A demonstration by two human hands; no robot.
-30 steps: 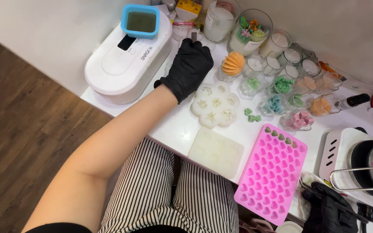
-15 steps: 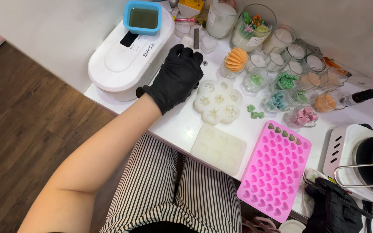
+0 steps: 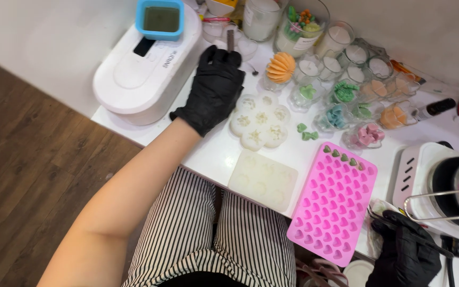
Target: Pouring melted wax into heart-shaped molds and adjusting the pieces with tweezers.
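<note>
The gloved left hand is stretched past the white flower mould, fingers closing on a small dark stick beyond it. A firm, upright pinch is advised. The gloved right hand, right of the pink heart mould, is closed around thin metal tongs.

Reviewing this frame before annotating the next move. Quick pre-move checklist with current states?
1. Left hand gloved, reaching toward the small glass dish with a dark stick in it: ok.
2. Left hand grip on the stick: cannot tell, fingertips hide it.
3. Flower-shaped clear mold lies flat beside the left hand: ok.
4. Pink heart mold flat, only its top row filled green: ok.
5. Right hand at the table's edge holds a thin tool: ok.
6. Pot on the white heater: contents cannot tell.
</note>
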